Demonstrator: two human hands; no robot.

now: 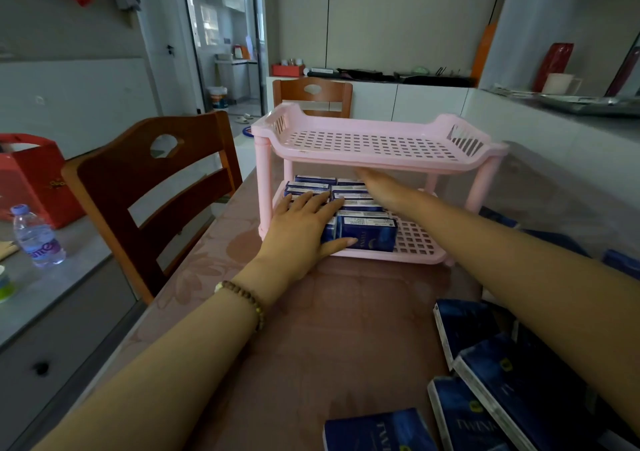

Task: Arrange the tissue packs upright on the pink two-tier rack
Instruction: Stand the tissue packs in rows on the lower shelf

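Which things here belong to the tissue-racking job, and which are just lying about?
Job: pink rack, upright tissue packs on its lower tier, loose tissue packs, left hand, right hand.
Lying about: water bottle, red bag, wooden chair.

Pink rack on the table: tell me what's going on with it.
A person is loading the lower tier of the pink rack with tissue packs, standing upright. The left hand rests flat against the front packs; the right hand reaches in over the back ones. The upper tier holds nothing; loose packs lie on the table.
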